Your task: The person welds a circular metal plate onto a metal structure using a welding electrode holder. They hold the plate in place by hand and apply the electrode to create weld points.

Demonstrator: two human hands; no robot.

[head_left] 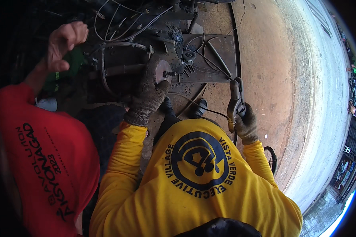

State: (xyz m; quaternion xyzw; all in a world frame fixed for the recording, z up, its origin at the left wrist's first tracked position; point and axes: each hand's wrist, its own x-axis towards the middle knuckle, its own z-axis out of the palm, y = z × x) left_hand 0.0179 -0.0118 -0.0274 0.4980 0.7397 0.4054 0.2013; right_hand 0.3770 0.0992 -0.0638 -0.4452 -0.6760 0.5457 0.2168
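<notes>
A wide stretch of reddish-brown ground (pixel 265 71) fills the upper right of the view, curving off into a pale grey road (pixel 324 98) at the far edge.

On that ground sits a dark, greasy machine assembly (pixel 154 35), a tangle of metal frame, thin cables and a flat steel plate (pixel 219 55) to its right.

In the lower middle a person in a yellow long-sleeved shirt (pixel 194 177) bends over the machine, back to the camera, with a dark round print on the cloth.

At the left edge a second person in a red shirt (pixel 39 158) leans in; that person's bare hand (pixel 65 43) is raised and half curled near the machine's left side, holding nothing that can be made out.

The left hand (pixel 148 93), in a worn brown knitted glove, reaches forward and its grip lies against a round rusty metal disc (pixel 162 72) mounted on the end of a horizontal shaft at the front of the machine; the fingers press on the disc's near face and rim rather than closing fully around it.

The right hand (pixel 244 124), gloved the same way, is clenched around the handle of a dark welding electrode holder (pixel 235 100), which points up toward the steel plate, its tip just beside the plate's lower right corner. A thin black cable (pixel 201 106) runs from the holder leftward across the ground.

Dark shoes show between the two arms.
</notes>
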